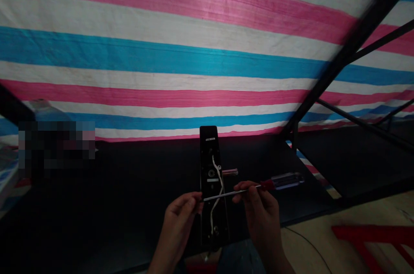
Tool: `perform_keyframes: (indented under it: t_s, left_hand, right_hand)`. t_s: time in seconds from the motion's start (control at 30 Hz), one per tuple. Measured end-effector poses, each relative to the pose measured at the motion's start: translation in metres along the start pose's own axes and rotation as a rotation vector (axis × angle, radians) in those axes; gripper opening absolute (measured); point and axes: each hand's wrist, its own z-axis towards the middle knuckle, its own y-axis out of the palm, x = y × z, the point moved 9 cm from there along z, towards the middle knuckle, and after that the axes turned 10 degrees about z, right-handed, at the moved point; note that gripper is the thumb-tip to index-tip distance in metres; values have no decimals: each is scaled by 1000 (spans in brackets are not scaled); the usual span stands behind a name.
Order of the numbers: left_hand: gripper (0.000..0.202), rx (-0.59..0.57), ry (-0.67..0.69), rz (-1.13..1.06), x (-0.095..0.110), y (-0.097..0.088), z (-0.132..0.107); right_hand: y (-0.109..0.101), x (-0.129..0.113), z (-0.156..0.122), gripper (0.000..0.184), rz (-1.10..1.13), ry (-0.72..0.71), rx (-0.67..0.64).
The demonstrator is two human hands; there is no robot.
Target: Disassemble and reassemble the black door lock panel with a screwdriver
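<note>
A long black door-lock panel [211, 157] lies lengthwise on the dark table [129, 205], with a white wire running down its middle and a metal handle stub on its right side. A screwdriver [278, 182] with a red and clear handle lies across the panel, its metal shaft pointing left. My right hand [258, 209] pinches the shaft near the handle. My left hand [181, 213] has closed fingertips at the tip of the shaft, just left of the panel.
A pink, white and blue striped tarp [194, 49] hangs behind the table. Black metal frame bars [339, 71] slant at the right above a second dark surface. A red object [371, 235] lies on the pale floor at lower right. A blurred patch sits at the left.
</note>
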Motion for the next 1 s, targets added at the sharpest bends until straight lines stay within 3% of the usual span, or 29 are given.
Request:
perform_keyframes:
  t_s: [0.3, 0.57, 0.77, 0.87, 1.0]
  left_hand:
    - [42, 38, -7, 158, -3, -4, -7]
    - [23, -96, 8, 447, -6, -14, -6]
    - [20, -240, -33, 529, -5, -6, -17]
    - [23, -213, -30, 538, -4, -4, -17]
    - [31, -47, 93, 583, 7, -8, -9]
  right_hand:
    - [-8, 3, -4, 24, -26, 12, -11]
    - [5, -10, 1, 27, -106, 6, -311]
    - [24, -24, -6, 24, -75, 98, -520]
    - [22, -21, -7, 25, -117, 94, -511]
    - [8, -7, -1, 27, -139, 11, -331]
